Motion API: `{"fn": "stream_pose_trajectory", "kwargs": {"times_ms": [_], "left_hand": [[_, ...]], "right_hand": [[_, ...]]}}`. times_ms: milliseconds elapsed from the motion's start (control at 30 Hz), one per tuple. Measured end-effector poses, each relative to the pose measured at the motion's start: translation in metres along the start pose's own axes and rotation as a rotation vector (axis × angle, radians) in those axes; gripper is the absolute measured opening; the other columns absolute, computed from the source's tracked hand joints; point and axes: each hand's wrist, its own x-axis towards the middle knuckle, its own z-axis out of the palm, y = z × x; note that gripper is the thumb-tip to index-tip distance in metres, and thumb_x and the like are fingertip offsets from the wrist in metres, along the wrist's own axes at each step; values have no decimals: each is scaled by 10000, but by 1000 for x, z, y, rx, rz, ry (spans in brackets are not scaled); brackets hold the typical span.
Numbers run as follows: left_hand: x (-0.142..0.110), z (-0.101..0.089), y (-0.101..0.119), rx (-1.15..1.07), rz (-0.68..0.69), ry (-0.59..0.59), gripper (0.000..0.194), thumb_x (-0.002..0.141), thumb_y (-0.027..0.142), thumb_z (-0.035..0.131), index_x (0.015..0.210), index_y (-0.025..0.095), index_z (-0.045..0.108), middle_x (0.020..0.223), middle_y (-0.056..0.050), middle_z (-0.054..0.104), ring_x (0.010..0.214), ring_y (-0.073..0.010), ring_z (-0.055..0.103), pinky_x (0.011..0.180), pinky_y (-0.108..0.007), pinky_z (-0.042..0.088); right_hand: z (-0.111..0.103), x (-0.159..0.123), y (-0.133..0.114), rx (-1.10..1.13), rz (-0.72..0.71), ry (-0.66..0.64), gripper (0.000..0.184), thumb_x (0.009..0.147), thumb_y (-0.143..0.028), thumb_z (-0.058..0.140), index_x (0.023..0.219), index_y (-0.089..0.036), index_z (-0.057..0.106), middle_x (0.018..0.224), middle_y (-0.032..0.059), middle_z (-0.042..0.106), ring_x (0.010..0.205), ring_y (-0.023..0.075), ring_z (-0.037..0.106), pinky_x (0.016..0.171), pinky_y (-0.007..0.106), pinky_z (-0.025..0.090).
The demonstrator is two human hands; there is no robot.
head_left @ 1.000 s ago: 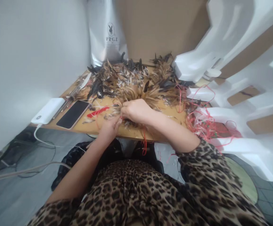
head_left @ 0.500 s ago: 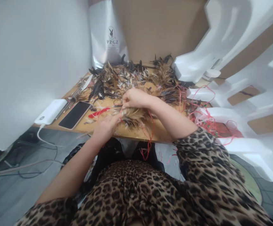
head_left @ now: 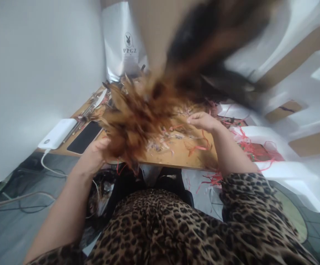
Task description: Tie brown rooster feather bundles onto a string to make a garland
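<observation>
Left hand (head_left: 99,152) grips the feather bunch (head_left: 137,117), fingers wrapped round its base, lifted above the table's (head_left: 176,156) near edge, blurred. Right hand (head_left: 201,121) hovers over red strings (head_left: 198,147), fingers loosely curled, seemingly empty. Binding step, I'd judge; next needs a string picked.

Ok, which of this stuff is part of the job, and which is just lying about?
In the job:
left hand, gripping the feather bunch
right hand, over the red strings

Lying about:
phone
white power bank
silver bag
white foam blocks
</observation>
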Motion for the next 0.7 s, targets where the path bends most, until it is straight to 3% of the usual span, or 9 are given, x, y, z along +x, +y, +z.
{"fn": "stream_pose_trajectory", "kwargs": {"times_ms": [67,167,267,333,433,567,633,700], "left_hand": [[8,7,-3,-121,3,-26,334,621,313,803,543,126,537,444,41,418,369,-16,282,351,-127,225],[19,26,-8,-235,-22,-25,329,617,314,812,628,126,542,536,19,496,399,-8,292,359,-113,198],[25,53,-14,-287,-28,-24,322,631,286,808,658,125,530,594,0,546,416,-8,314,369,-114,215],[26,71,-19,-321,-39,-49,313,645,289,798,678,131,530,599,0,553,413,-10,308,372,-120,221],[25,89,-26,-336,-39,-82,297,654,297,789,692,129,546,601,4,545,418,-13,309,372,-126,217],[23,91,-32,-327,-35,-58,285,674,305,771,692,126,550,600,9,532,420,-14,307,367,-136,214],[20,88,-34,-323,-35,-33,281,681,304,764,711,135,542,602,11,538,416,-17,306,364,-140,215],[19,87,-37,-323,-30,-12,286,674,300,765,740,145,534,603,13,549,414,-22,313,363,-139,215]], "right_hand": [[6,-12,10,-68,74,-183,348,591,-438,752,690,-105,724,498,4,586,457,73,460,496,221,370],[23,-29,5,-154,57,-357,335,614,-437,737,757,-135,746,718,41,698,661,139,598,666,256,456],[60,-41,-20,-18,-94,-266,358,656,-398,725,932,-169,728,967,56,710,860,166,627,829,296,470],[93,-46,-39,189,-154,-199,386,732,-407,663,1026,-157,685,960,62,701,875,163,625,847,317,474],[141,-46,-59,385,-240,-192,334,753,-385,645,988,-149,665,932,45,689,927,166,610,872,310,465],[183,-44,-60,547,-136,-90,205,773,-350,587,866,-177,647,796,11,661,721,125,589,718,263,480],[193,-42,-55,608,-74,-68,180,763,-343,582,817,-182,640,712,-1,635,629,113,557,644,249,466],[199,-42,-51,591,-52,-21,161,748,-335,596,776,-184,642,708,-1,635,651,117,565,665,248,465]]}}
